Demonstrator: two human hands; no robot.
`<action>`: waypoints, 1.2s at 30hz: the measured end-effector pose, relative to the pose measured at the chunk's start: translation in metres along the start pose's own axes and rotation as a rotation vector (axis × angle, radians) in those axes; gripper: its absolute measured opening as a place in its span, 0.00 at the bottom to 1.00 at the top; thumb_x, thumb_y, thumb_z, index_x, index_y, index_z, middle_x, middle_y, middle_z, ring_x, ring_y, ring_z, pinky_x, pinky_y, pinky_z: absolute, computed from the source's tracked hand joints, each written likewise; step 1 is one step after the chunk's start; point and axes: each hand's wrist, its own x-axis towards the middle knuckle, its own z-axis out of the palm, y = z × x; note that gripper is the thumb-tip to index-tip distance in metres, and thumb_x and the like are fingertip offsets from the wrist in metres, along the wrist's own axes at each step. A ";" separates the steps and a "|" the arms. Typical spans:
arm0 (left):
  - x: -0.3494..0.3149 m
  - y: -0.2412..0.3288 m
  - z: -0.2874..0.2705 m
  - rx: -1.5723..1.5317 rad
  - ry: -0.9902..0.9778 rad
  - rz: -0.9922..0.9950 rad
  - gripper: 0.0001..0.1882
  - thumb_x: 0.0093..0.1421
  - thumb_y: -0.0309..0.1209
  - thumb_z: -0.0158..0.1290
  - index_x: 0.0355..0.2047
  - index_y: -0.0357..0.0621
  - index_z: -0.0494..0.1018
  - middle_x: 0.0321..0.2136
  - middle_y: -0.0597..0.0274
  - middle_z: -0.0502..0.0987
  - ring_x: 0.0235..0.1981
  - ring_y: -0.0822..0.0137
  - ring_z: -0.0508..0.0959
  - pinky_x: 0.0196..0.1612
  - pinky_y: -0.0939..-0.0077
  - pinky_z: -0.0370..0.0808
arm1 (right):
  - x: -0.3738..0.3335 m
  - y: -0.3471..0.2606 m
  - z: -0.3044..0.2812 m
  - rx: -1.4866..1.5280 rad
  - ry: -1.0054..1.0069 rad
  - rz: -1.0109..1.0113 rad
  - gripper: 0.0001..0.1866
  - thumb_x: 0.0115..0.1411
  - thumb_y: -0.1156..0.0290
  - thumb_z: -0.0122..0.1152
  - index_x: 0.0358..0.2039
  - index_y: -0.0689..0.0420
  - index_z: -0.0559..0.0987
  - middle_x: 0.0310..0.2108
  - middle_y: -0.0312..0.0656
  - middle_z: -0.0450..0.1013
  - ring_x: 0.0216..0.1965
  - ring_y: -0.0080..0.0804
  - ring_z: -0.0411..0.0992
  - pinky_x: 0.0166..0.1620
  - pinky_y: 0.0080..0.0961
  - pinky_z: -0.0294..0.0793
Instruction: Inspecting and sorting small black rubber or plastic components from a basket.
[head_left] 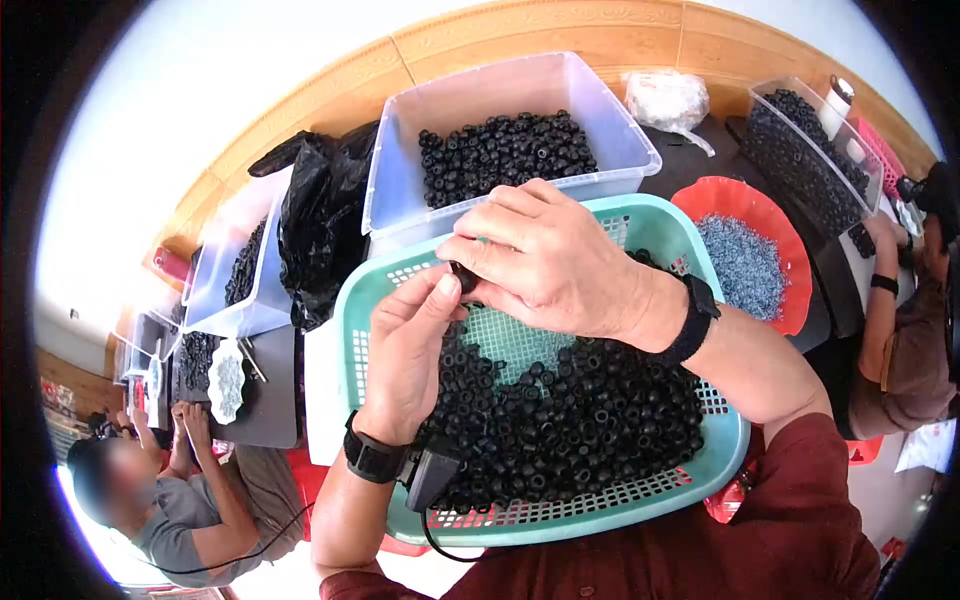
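Note:
A small black part (463,277) is pinched between thumb and finger of my left hand (408,335). My right hand (560,262) comes over from the right with bent fingers, its fingertips closed on the same part. Its far side is hidden by my fingers. Both hands are above a teal slotted basket (733,435). Inside it lie many small black hollow parts (575,430), heaped toward the near side, and some basket floor (510,340) shows below my hands.
Behind the basket stands a clear bin (385,190) of black parts, beside a black plastic bag (325,225). At right are a red bowl (795,275) of tiny blue-grey pieces and another clear bin (868,205). Co-workers sit at left (205,520) and right (905,350).

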 end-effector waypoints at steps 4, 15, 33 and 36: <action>-0.003 -0.001 0.000 0.091 0.025 0.053 0.11 0.60 0.27 0.51 0.42 0.36 0.73 0.34 0.65 0.77 0.32 0.76 0.72 0.39 0.81 0.68 | -0.003 -0.004 0.007 -0.019 0.040 -0.031 0.20 0.38 0.71 0.68 0.35 0.57 0.76 0.31 0.35 0.69 0.32 0.31 0.69 0.38 0.28 0.66; -0.006 0.005 0.003 0.124 0.051 0.089 0.11 0.60 0.26 0.52 0.41 0.33 0.74 0.33 0.66 0.77 0.34 0.79 0.72 0.40 0.85 0.67 | -0.003 -0.007 0.008 -0.057 0.060 -0.069 0.18 0.41 0.69 0.67 0.35 0.59 0.76 0.31 0.36 0.70 0.31 0.30 0.68 0.37 0.28 0.66; -0.004 0.002 0.001 0.068 0.057 0.017 0.10 0.60 0.28 0.51 0.39 0.36 0.76 0.31 0.66 0.78 0.31 0.80 0.72 0.36 0.85 0.67 | -0.010 -0.001 0.024 -0.052 0.096 -0.178 0.17 0.46 0.70 0.57 0.36 0.68 0.75 0.34 0.45 0.71 0.34 0.36 0.68 0.42 0.32 0.67; -0.003 -0.001 -0.003 0.093 0.056 0.008 0.10 0.59 0.28 0.52 0.39 0.37 0.76 0.30 0.66 0.78 0.30 0.78 0.72 0.37 0.84 0.68 | -0.014 -0.003 0.023 -0.065 0.141 -0.179 0.17 0.46 0.70 0.56 0.36 0.68 0.75 0.33 0.45 0.70 0.34 0.36 0.68 0.43 0.32 0.67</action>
